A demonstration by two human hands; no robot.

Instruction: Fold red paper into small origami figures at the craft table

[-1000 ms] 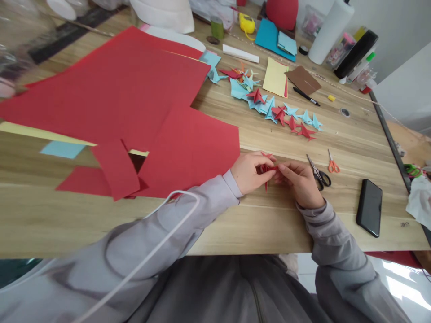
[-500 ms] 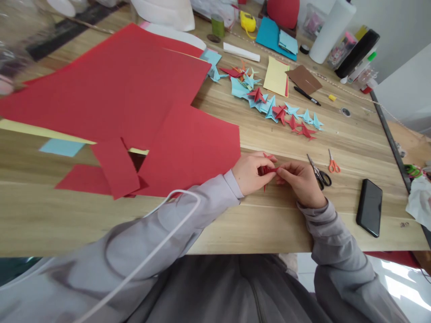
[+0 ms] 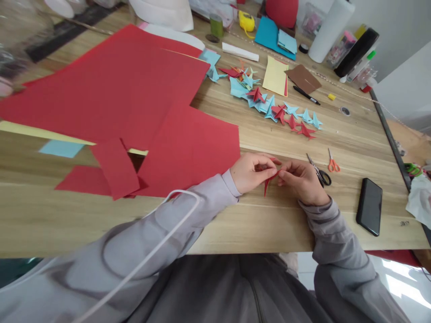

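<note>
A small folded red paper piece [image 3: 268, 183] is pinched between both hands above the wooden table; the fingers cover most of it. My left hand [image 3: 251, 172] grips it with thumb and fingertips, and a thin pointed end hangs below. From the right, my right hand [image 3: 304, 181] pinches another part of the same paper, its thumb and fingertips nearly touching those of the left. Just beyond my right hand lie black-handled scissors [image 3: 323, 177] and small orange scissors [image 3: 333, 165]. Folded red and blue paper cranes [image 3: 305, 130] stand in a row farther back.
Large red paper sheets [image 3: 128, 94] cover the left side, with cut red strips [image 3: 116, 168] in front. A black phone [image 3: 369, 206] lies at right. Behind are yellow paper [image 3: 275, 76], brown paper [image 3: 303, 79], a pen [image 3: 306, 95] and a tape measure [image 3: 247, 21]. A white cable [image 3: 168, 233] crosses my left sleeve.
The red paper has turned in my fingers, and its thin point now hangs lower. The fingertips of both hands have come closer together. Nothing else on the table has moved.
</note>
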